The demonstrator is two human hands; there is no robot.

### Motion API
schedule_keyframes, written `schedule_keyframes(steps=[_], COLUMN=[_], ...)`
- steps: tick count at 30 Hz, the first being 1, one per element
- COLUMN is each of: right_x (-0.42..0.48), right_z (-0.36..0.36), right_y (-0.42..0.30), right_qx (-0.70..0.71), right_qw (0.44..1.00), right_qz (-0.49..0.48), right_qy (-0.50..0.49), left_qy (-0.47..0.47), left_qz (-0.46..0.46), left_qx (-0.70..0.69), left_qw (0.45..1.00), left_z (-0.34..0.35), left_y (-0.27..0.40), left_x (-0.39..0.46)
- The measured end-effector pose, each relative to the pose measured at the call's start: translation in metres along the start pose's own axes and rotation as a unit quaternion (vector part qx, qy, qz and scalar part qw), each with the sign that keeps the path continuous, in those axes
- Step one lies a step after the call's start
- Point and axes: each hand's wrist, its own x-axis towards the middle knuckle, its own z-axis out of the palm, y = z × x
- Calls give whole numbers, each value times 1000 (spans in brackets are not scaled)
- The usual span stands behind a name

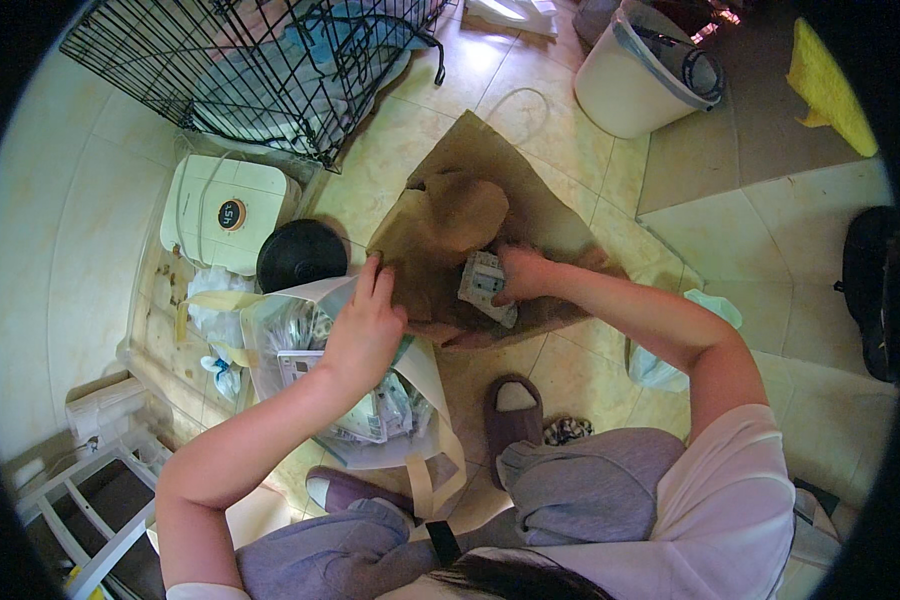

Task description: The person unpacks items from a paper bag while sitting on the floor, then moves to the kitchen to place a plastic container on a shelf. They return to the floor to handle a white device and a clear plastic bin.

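A large brown paper sheet or opened bag (540, 195) lies on the tiled floor before me. My right hand (523, 276) is inside its outline, with the fingers at the edge of a small pale printed packet or carton (484, 279); its grip is partly hidden. My left hand (367, 322) rests its fingertips on the left edge of the brown paper, above a white tote bag (431, 382). The tote stands open with tan handles and holds several clear plastic packets (397, 405) and a white box with printing (300, 365), partly covered by my left forearm.
Around the paper stand a black wire cage (270, 75) with cloths, a white appliance (225, 195) with a round display, a black round lid (302, 255) and a white bucket (630, 82). A pale green plastic bag (656, 367) lies right. My slippered feet are near the tote.
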Motion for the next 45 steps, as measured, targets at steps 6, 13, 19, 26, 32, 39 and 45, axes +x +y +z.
schedule_keyframes(steps=[6, 13, 19, 26, 32, 39, 45], right_x=[-40, -117, -124, -102, -85, -64, -71], right_z=[-65, -148, -115, -60, -42, -18, 24], right_y=[-3, -44, -139, -205, -218, -183, -178], right_qx=[84, 378, 216, 174, 342, -125, -268], right_qw=[987, 899, 887, 887, 838, 821, 796], right_qz=[-57, -160, -390, -425, -418, -557, -542], right_qy=[128, 153, 121, 36, 77, -25, 5], left_qy=[22, 26, 149, 212, 277, 131, 132], left_qz=[30, 34, -40, -184, -399, -36, -50], left_qx=[9, -24, -104, 126, -165, -203, -138], left_qw=[999, 999, 983, 952, 858, 970, 980], left_z=[4, 1, -35, -75, -42, -17, -11], left_y=[-3, -16, -66, -83, -73, -54, -37], left_x=[1, 9, 36, -80, -153, -143, -137])
